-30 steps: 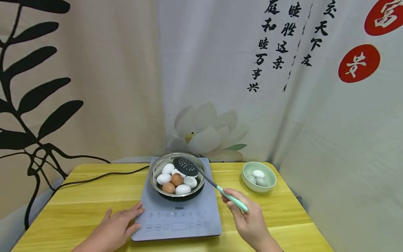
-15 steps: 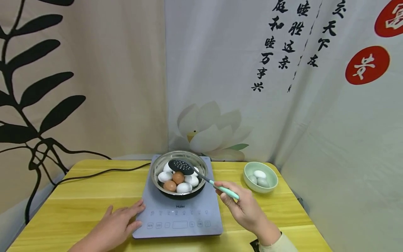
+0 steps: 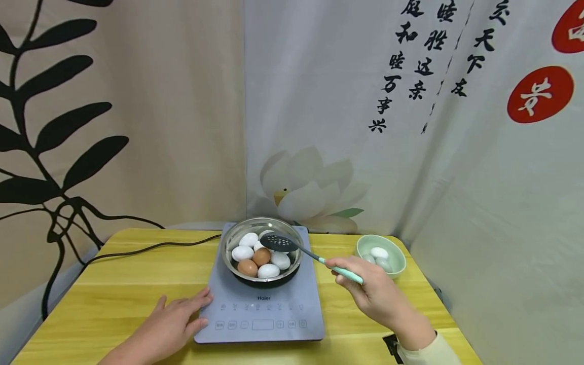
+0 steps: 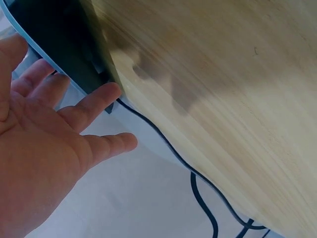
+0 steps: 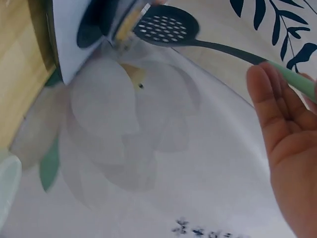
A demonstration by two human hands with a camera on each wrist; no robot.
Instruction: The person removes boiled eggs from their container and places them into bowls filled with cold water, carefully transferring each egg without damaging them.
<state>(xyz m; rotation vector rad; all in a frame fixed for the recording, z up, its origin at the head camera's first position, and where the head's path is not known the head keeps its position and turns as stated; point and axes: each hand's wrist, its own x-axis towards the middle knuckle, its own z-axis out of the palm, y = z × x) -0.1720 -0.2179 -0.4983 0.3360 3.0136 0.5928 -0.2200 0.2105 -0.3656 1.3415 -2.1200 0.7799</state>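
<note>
My right hand grips the mint-green handle of a slotted skimmer. Its dark, perforated head is over the far right part of a steel pan, hiding parts of some eggs. Several white eggs and two brown eggs lie in the pan, which sits on a grey-blue induction cooker. In the right wrist view the skimmer head shows its rows of holes. My left hand, fingers extended, touches the cooker's left edge.
A light green bowl with white eggs stands right of the cooker, partly behind my right hand. A black cable runs left from the cooker across the wooden table. Printed curtains hang behind.
The skimmer head swings left over the eggs, then back right, uncovering a white egg at the pan's left. My right hand moves rightward with it. My left hand stays at the cooker's edge.
</note>
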